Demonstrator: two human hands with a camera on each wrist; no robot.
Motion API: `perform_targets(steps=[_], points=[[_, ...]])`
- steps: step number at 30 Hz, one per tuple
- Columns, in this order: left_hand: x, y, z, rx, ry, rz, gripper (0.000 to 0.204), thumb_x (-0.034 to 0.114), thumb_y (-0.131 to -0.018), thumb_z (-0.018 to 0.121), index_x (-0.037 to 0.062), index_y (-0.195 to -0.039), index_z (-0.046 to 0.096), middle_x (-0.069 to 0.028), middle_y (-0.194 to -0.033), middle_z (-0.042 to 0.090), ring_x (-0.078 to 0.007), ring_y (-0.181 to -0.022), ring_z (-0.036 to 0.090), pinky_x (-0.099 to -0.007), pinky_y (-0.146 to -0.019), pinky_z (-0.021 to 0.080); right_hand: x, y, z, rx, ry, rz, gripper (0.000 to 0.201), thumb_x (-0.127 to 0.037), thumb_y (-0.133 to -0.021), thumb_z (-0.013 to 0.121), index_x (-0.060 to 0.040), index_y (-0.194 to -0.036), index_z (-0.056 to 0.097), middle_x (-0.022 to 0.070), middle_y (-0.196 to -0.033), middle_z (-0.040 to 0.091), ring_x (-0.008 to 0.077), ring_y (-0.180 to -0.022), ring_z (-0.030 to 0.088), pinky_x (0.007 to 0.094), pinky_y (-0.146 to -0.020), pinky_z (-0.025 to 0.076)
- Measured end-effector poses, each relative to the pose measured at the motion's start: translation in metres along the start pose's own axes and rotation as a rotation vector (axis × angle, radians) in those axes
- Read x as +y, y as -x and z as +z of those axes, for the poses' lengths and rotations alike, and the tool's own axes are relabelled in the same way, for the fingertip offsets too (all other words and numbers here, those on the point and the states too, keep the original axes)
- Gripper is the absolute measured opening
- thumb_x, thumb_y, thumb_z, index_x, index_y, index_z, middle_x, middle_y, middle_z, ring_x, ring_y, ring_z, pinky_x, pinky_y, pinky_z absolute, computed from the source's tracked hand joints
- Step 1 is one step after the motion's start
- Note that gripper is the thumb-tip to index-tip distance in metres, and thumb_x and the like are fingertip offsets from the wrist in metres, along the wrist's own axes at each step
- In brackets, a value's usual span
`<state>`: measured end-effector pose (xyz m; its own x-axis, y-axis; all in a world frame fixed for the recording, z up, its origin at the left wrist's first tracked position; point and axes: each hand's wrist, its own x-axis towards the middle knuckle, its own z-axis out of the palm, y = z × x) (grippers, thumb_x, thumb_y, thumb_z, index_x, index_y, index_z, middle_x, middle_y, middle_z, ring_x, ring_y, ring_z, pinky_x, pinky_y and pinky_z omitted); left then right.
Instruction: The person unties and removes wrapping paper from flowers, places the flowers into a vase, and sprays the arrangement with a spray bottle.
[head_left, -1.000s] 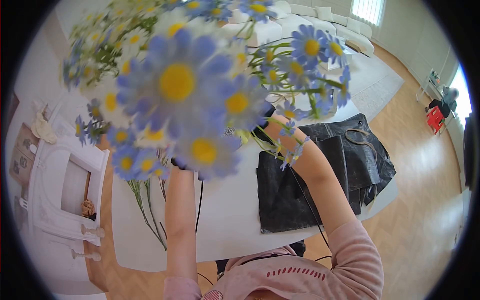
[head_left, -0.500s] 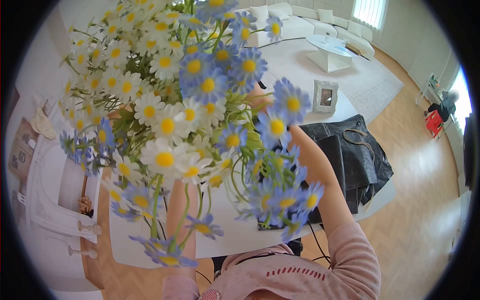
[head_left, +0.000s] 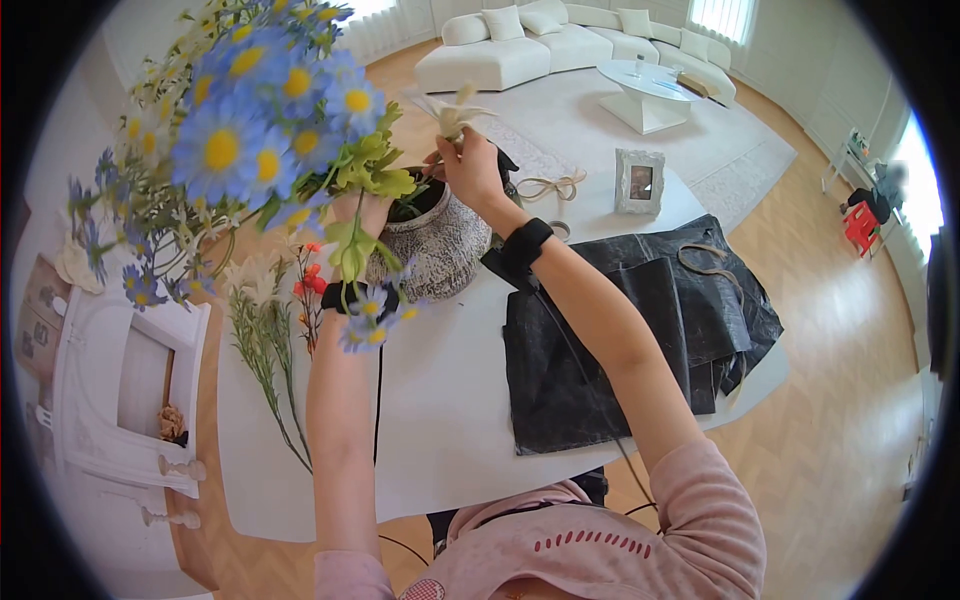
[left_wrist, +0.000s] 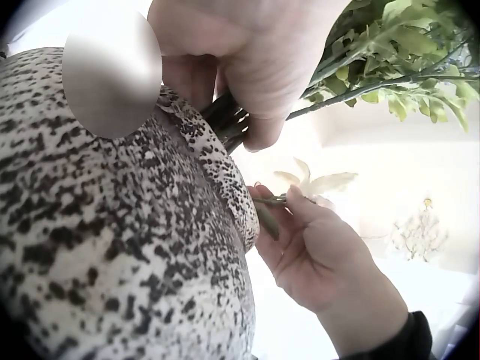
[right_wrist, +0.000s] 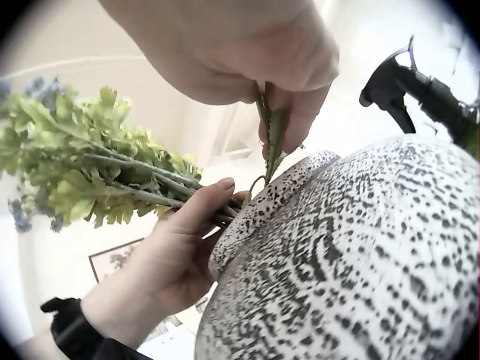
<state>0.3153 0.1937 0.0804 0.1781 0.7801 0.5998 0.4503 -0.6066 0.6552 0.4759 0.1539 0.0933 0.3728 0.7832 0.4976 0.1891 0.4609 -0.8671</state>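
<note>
Two hands work at the speckled vase (head_left: 425, 255) on the white bench (head_left: 450, 420). Left hand (head_left: 362, 212) holds the daisy bunch (head_left: 250, 110), stems entering the vase mouth. Right hand (head_left: 470, 172) pinches one pale flower (head_left: 450, 112) over the rim. Loose stems (head_left: 265, 340) lie unplaced (work appears partway done).

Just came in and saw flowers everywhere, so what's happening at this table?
A person is arranging artificial flowers in a speckled vase on the white table. The left hand grips a bunch of blue daisies by the stems at the vase's mouth. The right hand pinches a cream flower by its stem just above the rim. More stems lie on the table to the left, a black bag to the right.
</note>
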Motion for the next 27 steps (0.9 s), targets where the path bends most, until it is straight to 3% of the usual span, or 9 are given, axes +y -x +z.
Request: perform_targets(steps=[4, 6, 10, 12, 15, 19, 21, 25, 27], points=[[-0.006, -0.009, 0.004, 0.058, -0.262, 0.111, 0.034, 0.029, -0.073, 0.069, -0.0036, -0.073, 0.059, -0.0068, -0.07, 0.062, -0.0161, -0.063, 0.057, -0.0293, -0.061, 0.044, 0.006, -0.008, 0.005, -0.172, 0.195, -0.265, 0.009, -0.007, -0.082, 0.05, 0.0015, -0.081, 0.052, 0.0123, -0.062, 0.06, 0.0238, -0.059, 0.062, 0.0331, -0.055, 0.048], [-0.012, -0.013, 0.005, 0.05, 0.143, 0.126, 0.028, 0.022, -0.071, 0.071, -0.0032, -0.071, 0.059, -0.0055, -0.066, 0.061, -0.0135, -0.057, 0.056, -0.0278, -0.055, 0.043, 0.008, -0.009, 0.004, -0.242, 0.428, -0.502, 0.009, -0.008, -0.08, 0.053, -0.0004, -0.083, 0.051, 0.0126, -0.061, 0.059, 0.0282, -0.06, 0.061, 0.0354, -0.054, 0.047], [-0.013, -0.015, 0.001, 0.026, 0.108, 0.134, 0.027, 0.021, -0.07, 0.069, -0.0002, -0.085, 0.061, -0.0105, -0.077, 0.064, -0.0208, -0.07, 0.062, -0.0307, -0.062, 0.046, 0.012, -0.014, 0.011, -0.277, 0.44, -0.467, 0.011, -0.01, -0.08, 0.053, -0.0007, -0.085, 0.049, 0.012, -0.061, 0.059, 0.0271, -0.06, 0.061, 0.0353, -0.055, 0.047], [-0.012, -0.016, 0.003, 0.08, 0.249, 0.076, 0.024, 0.017, -0.069, 0.072, -0.0025, -0.068, 0.057, -0.0043, -0.063, 0.059, -0.0112, -0.056, 0.054, -0.0263, -0.052, 0.043, 0.009, -0.018, 0.013, -0.057, 0.166, -0.257, 0.015, -0.009, -0.086, 0.05, 0.0035, -0.079, 0.05, 0.0093, -0.064, 0.061, 0.0159, -0.053, 0.06, 0.0296, -0.051, 0.049], [-0.015, -0.028, 0.005, 0.069, 0.169, 0.025, 0.031, 0.019, -0.065, 0.074, -0.0055, -0.073, 0.056, -0.0126, -0.071, 0.062, -0.0198, -0.062, 0.06, -0.0304, -0.058, 0.046, 0.005, -0.016, 0.014, 0.144, -0.213, -0.054, 0.012, -0.009, -0.083, 0.052, 0.0027, -0.082, 0.048, 0.0105, -0.06, 0.06, 0.0199, -0.053, 0.062, 0.0302, -0.05, 0.048], [-0.023, -0.033, 0.002, 0.013, 0.074, 0.002, 0.033, 0.021, -0.064, 0.075, -0.0043, -0.072, 0.055, -0.0113, -0.068, 0.061, -0.0192, -0.06, 0.059, -0.0303, -0.057, 0.046, 0.008, -0.014, 0.004, -0.156, 0.057, -0.173, 0.014, -0.008, -0.083, 0.052, 0.0042, -0.076, 0.05, 0.0107, -0.06, 0.061, 0.0182, -0.052, 0.061, 0.028, -0.05, 0.049], [-0.02, -0.03, 0.002, 0.011, 0.048, 0.081, 0.032, 0.021, -0.065, 0.075, -0.0039, -0.073, 0.056, -0.0111, -0.066, 0.061, -0.0195, -0.06, 0.059, -0.0305, -0.057, 0.046, 0.01, -0.017, 0.003, -0.173, 0.096, -0.186, 0.014, -0.009, -0.082, 0.052, 0.0042, -0.078, 0.051, 0.0106, -0.06, 0.061, 0.019, -0.053, 0.062, 0.0292, -0.051, 0.049], [-0.008, -0.026, 0.004, -0.059, 0.031, 0.052, 0.032, 0.022, -0.066, 0.074, -0.0035, -0.074, 0.057, -0.0103, -0.064, 0.061, -0.0187, -0.059, 0.059, -0.0306, -0.056, 0.046, 0.012, -0.019, 0.005, -0.256, 0.385, -0.28, 0.016, -0.014, -0.08, 0.054, 0.0016, -0.082, 0.054, 0.0161, -0.064, 0.06, 0.03, -0.06, 0.061, 0.038, -0.057, 0.048], [-0.005, -0.027, 0.011, 0.081, 0.251, 0.282, 0.031, 0.023, -0.068, 0.073, -0.0034, -0.073, 0.058, -0.0083, -0.063, 0.061, -0.0179, -0.057, 0.059, -0.0303, -0.055, 0.045, 0.007, -0.015, 0.006, -0.268, 0.532, -0.329, 0.017, -0.016, -0.079, 0.055, 0.0006, -0.083, 0.055, 0.0182, -0.065, 0.06, 0.0339, -0.062, 0.06, 0.0409, -0.058, 0.048]])
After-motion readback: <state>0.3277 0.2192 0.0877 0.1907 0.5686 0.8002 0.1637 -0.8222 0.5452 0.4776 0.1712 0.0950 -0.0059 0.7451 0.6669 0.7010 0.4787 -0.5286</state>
